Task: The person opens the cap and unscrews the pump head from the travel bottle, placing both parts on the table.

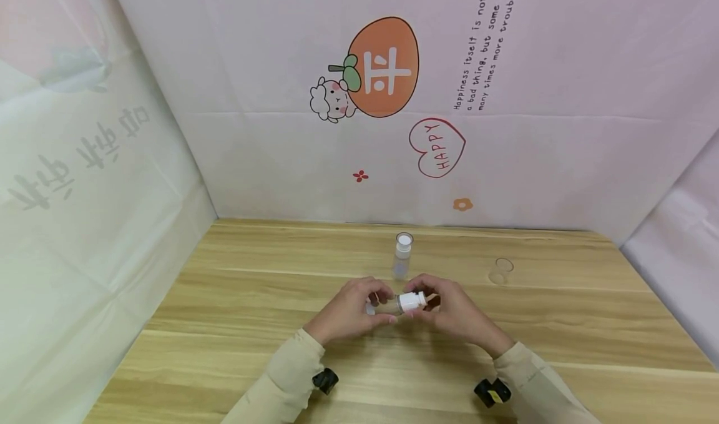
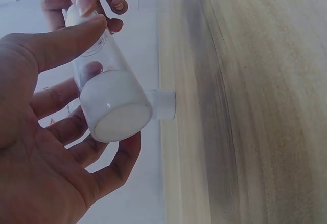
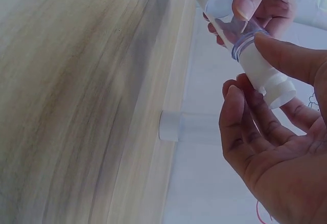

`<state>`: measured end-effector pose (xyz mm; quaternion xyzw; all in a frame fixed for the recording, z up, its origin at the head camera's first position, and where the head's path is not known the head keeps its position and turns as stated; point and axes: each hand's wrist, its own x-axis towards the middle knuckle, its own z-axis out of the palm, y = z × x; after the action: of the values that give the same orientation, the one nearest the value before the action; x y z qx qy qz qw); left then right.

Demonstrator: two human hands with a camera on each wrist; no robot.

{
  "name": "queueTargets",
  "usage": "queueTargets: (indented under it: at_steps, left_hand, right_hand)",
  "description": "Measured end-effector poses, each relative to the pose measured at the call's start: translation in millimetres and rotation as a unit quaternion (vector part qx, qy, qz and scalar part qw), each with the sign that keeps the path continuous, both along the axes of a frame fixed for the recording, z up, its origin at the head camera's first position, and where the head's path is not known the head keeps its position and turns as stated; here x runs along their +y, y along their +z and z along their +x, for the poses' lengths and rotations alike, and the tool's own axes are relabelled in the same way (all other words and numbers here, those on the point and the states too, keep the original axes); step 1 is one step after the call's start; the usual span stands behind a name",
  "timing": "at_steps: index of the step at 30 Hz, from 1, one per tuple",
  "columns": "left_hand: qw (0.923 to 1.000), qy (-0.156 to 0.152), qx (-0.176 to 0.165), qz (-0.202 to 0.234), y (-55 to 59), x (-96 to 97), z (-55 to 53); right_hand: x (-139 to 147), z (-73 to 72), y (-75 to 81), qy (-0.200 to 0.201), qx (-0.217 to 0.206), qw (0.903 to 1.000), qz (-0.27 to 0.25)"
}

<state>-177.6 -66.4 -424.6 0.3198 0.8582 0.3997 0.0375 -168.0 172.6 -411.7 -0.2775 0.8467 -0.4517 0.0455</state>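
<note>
Held bottle: The clear bottle with a white collar [image 1: 400, 303] lies sideways at the lower centre of the head view, collar end right.
Left hand: The left hand [image 1: 352, 308] grips the clear body, thumb opposing fingers, apparently to steady it.
Right hand: The right hand [image 1: 452, 311] grips the white collar, probably leaving each hand one end to control.
Standing bottle: The second bottle [image 1: 402, 258] stands upright beyond the hands, likely for stability.
Clear cap: The cap [image 1: 502, 271] sits right of centre on the table [image 1: 253, 274], well apart from the hands.
</note>
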Motion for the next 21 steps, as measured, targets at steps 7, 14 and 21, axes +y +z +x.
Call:
queueTargets:
  at_steps: [7,14,21]
  left_hand:
    - [0.9994,-0.014,-0.030,0.014,-2.1,-1.3,-1.8]
    - [0.9996,-0.002,-0.029,0.006,-1.3,-2.6,-0.7]
    - [0.9994,0.019,0.020,-0.023,1.5,-2.7,2.6]
  right_hand:
    - [-0.8,0.9,0.4,0.009,0.015,0.9998,-0.002]
    - [-0.7,0.3,0.6,-0.004,-0.024,0.9997,0.008]
    - [1.5,-0.6,-1.0,-0.037,-0.054,0.9972,0.036]
